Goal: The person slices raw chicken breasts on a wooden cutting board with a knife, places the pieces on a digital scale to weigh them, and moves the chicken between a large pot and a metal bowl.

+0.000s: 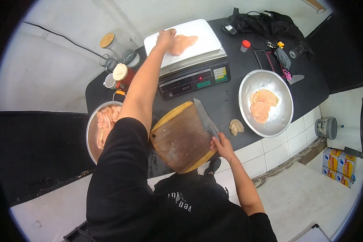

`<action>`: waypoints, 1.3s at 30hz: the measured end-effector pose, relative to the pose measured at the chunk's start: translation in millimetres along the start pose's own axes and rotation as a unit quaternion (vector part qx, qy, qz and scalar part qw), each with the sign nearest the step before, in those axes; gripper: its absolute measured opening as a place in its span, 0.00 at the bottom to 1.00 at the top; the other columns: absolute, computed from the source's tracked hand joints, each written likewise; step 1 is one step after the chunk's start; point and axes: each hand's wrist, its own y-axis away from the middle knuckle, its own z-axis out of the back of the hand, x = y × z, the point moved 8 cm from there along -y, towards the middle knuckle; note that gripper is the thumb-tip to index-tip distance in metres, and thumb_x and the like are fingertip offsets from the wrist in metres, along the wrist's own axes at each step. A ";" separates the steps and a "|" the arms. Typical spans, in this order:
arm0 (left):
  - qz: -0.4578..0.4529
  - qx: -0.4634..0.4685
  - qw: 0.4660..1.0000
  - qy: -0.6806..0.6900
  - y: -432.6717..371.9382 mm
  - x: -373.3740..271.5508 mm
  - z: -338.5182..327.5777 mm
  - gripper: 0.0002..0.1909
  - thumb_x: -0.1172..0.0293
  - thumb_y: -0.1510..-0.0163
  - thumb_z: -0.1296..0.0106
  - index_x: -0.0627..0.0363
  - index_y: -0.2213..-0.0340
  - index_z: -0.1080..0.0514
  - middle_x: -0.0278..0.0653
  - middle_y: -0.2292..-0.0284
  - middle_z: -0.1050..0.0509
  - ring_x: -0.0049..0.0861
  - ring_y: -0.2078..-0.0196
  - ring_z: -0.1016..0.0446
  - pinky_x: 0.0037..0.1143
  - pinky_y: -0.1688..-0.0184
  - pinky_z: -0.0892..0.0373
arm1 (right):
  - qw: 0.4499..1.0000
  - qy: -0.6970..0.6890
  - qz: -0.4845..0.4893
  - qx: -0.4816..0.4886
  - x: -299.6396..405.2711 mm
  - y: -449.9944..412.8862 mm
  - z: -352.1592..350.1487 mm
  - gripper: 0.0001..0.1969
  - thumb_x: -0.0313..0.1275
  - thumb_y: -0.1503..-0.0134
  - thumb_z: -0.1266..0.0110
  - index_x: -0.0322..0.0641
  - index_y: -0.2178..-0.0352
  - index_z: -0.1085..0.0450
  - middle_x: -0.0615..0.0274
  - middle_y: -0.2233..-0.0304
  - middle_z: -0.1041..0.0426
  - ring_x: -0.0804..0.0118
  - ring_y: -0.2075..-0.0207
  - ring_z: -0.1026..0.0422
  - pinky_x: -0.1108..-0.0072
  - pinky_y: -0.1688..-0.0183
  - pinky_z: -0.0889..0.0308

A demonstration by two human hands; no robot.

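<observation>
My left hand [166, 38] reaches over the white tray [204, 31] on a digital scale [193, 80]. Its curled fingers are at the left edge of a flat slice of raw chicken [184, 44]; whether they pinch the meat cannot be seen. My right hand [222, 146] grips the grey handle of a kitchen knife [203, 115] at the right side of a worn wooden cutting board [181, 139]. The blade lies along the board's right side, tip pointing away from me. Two or more thin chicken slices [263, 104] rest in a metal bowl [286, 118] on the right.
My left arm partly covers a metal bowl [92, 142] of raw chicken pieces [106, 124]. Mugs, a red lidded container [124, 74] and a glass carafe [130, 57] stand behind it. A crumpled beige wad [236, 127], a phone [263, 59], a second blade [296, 79] and a black bag [269, 27] lie rightward.
</observation>
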 end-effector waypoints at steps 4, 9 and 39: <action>0.020 -0.164 0.972 -0.169 6.0 14.0 44.3 0.23 0.63 0.43 0.52 0.45 0.46 0.35 0.51 0.41 0.47 0.51 0.40 0.46 0.48 0.46 0.39 | 0.999 0.025 -0.005 -0.020 3.2 2.0 -1.3 0.20 0.34 0.38 0.51 0.27 0.52 0.41 0.55 0.72 0.27 0.69 0.74 0.25 0.79 0.70 0.28; -0.047 -0.250 0.950 -0.181 13.2 -30.5 71.5 0.27 0.64 0.48 0.46 0.44 0.46 0.35 0.50 0.41 0.45 0.50 0.39 0.47 0.46 0.44 0.40 | 1.000 0.013 -0.016 -0.008 -0.2 0.4 2.1 0.19 0.33 0.39 0.50 0.28 0.53 0.40 0.56 0.73 0.27 0.70 0.74 0.25 0.81 0.71 0.28; 0.094 0.093 0.942 -0.309 -22.5 3.0 -34.6 0.23 0.57 0.47 0.50 0.58 0.53 0.29 0.49 0.51 0.29 0.44 0.46 0.32 0.43 0.45 0.39 | 0.998 0.028 -0.024 -0.056 1.0 8.4 4.4 0.21 0.34 0.39 0.48 0.29 0.51 0.40 0.55 0.72 0.26 0.68 0.72 0.23 0.79 0.70 0.29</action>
